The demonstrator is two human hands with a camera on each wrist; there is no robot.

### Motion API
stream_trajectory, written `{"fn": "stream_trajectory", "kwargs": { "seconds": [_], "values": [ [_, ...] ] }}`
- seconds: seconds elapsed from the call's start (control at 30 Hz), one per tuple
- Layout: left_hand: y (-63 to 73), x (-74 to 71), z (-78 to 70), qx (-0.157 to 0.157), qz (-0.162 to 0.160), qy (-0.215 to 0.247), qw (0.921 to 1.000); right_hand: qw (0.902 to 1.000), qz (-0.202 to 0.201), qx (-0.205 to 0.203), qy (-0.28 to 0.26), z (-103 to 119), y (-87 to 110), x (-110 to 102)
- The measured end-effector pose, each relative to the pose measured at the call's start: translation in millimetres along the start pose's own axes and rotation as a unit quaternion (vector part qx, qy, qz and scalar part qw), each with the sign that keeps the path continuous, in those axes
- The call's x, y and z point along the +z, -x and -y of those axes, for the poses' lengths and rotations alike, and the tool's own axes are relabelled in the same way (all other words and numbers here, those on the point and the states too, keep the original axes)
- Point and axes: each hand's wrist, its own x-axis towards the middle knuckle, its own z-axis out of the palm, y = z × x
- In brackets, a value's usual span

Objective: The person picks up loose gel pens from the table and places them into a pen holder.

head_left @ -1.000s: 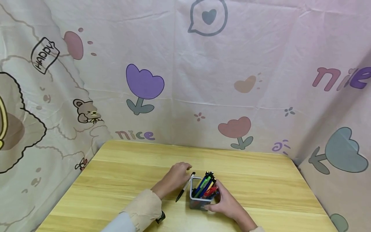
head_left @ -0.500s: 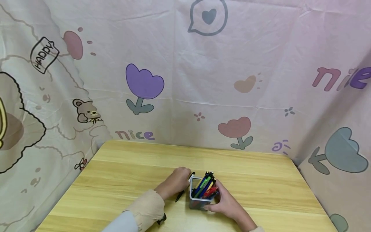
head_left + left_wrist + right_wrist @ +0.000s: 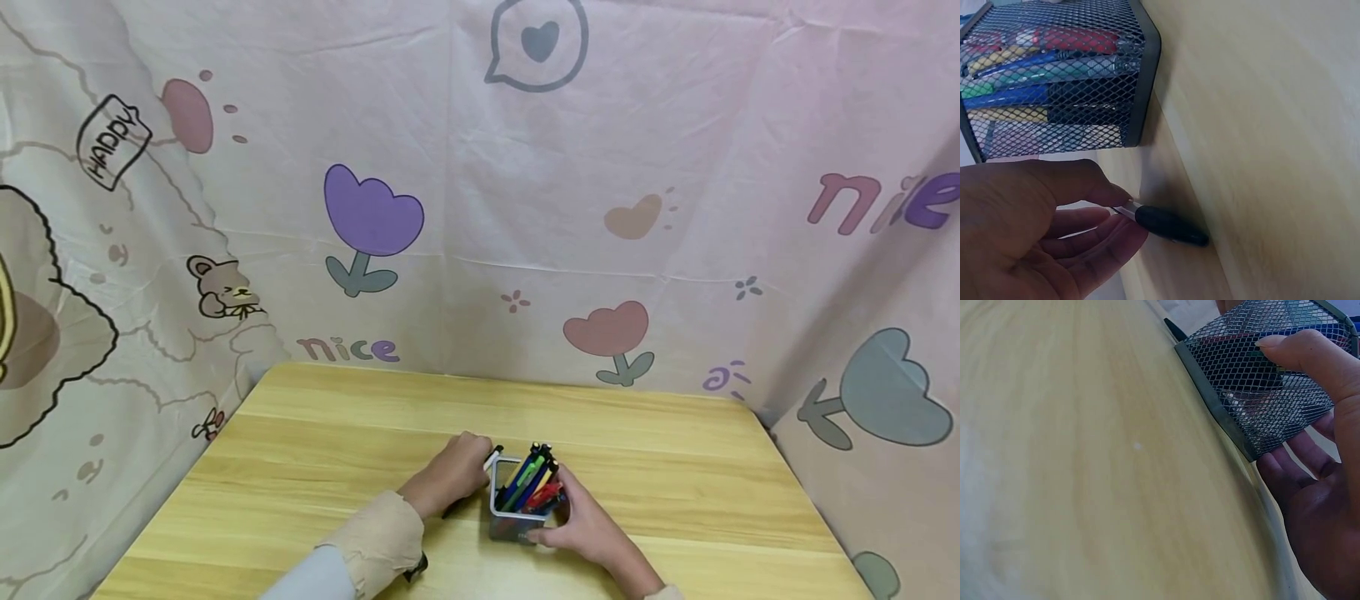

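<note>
A black wire-mesh pen holder [image 3: 517, 527] with a light rim stands on the table, filled with several pens [image 3: 532, 479] in blue, green, yellow and red. My right hand [image 3: 588, 521] grips its right side, the thumb across the near mesh wall and the fingers around the other side, as the right wrist view shows. Left of the holder, my left hand [image 3: 453, 471] pinches a white pen with a black grip end [image 3: 1172, 226] between thumb and fingers. In the left wrist view that black end points down at the tabletop. The pen's upper end shows beside the holder's rim.
The wooden table [image 3: 337, 417] reaches back to a printed cloth [image 3: 465, 208], which also hangs along the left and right sides. A small black object [image 3: 416, 569] shows at the left sleeve's cuff [image 3: 382, 537].
My left hand has come down onto the white pen lying beside the holder and taken hold of it, and the pen has shifted slightly. The right hand and pen holder stay in place.
</note>
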Motion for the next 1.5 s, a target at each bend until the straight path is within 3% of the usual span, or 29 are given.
{"fn": "stream_trajectory", "kwargs": {
  "seconds": [0.3, 0.53, 0.87, 1.13, 1.5],
  "values": [
    [-2.5, -21.2, -2.6, -0.019, 0.005, 0.066, 0.9976, 1.0, 0.003, 0.004, -0.004, 0, 0.4, -1],
    [-3.7, -45.2, -7.8, 0.018, -0.033, 0.072, 0.9967, 1.0, 0.002, -0.002, -0.006, 0, -0.2, -1],
    [5.7, -61.3, -23.2, 0.073, -0.094, 0.084, 0.9894, 1.0, -0.002, -0.001, -0.003, 0, -0.8, -1],
    [14.9, -71.7, -46.7, 0.122, -0.15, 0.094, 0.9767, 1.0, -0.001, 0.0, -0.001, -1, -0.3, -1],
    [25.1, -79.2, -72.0, 0.179, -0.204, 0.146, 0.9512, 0.9997, 0.006, -0.004, -0.022, 0, -0.9, 0]
  ]
}}
